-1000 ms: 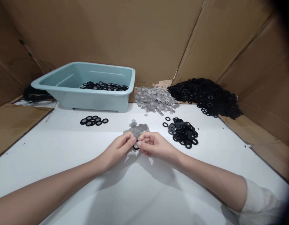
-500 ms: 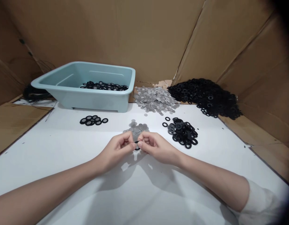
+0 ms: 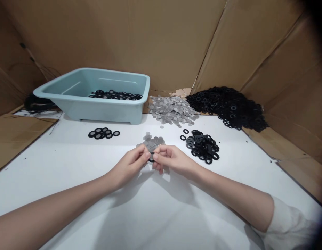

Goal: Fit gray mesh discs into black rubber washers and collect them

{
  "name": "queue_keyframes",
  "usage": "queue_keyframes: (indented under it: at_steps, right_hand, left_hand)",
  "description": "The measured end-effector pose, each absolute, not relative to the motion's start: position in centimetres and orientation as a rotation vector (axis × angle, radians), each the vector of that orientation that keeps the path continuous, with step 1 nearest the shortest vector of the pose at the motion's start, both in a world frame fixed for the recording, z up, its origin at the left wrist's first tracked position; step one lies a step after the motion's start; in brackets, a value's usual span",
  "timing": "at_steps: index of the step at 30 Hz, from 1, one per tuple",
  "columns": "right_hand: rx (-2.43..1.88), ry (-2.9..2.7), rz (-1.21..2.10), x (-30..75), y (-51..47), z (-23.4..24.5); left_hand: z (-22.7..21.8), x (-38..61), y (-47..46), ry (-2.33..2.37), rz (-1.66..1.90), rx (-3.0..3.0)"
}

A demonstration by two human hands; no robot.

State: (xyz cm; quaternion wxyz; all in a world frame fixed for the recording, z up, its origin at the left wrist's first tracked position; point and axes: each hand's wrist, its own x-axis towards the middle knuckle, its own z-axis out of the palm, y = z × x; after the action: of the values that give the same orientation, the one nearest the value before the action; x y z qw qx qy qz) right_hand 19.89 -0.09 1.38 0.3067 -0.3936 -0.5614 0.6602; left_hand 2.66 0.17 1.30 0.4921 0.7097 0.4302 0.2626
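Note:
Both hands meet over the white table, pinching a small black ring (image 3: 151,160) between them. My left hand (image 3: 132,163) grips its left side with thumb and fingers. On the other side, my right hand (image 3: 174,160) has its thumb on the ring, with some fingertips showing below. Something grey shows inside the ring, partly hidden by my thumbs. Just behind the hands lies a small heap of grey discs (image 3: 153,142). To the right is a loose pile of black rings (image 3: 205,147). At left sits a group of black rings with grey centres (image 3: 102,133).
A light blue tub (image 3: 109,111) holding many black rings with grey centres stands at the back left. Behind are a larger heap of grey discs (image 3: 174,109) and a big mound of black rings (image 3: 228,106). Cardboard walls (image 3: 129,38) enclose the white table (image 3: 72,166).
The ring and both hands have risen slightly. My right hand's lower fingers have uncurled and now show beneath the ring. The view has shifted a little.

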Motion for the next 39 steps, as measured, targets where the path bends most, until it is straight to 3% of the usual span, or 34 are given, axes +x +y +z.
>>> queue_keyframes:
  at_steps: [14, 39]
  right_hand:
    - [-1.126, -1.601, 1.554, 19.64, -0.56, 1.36]
    - [-1.011, -1.331, 1.697, 19.34, -0.13, 0.86]
  left_hand:
    - [1.07, 2.46, 0.25, 0.967, 0.656, 1.59]
    - [0.77, 2.97, -0.17, 1.05, 0.744, 1.701]
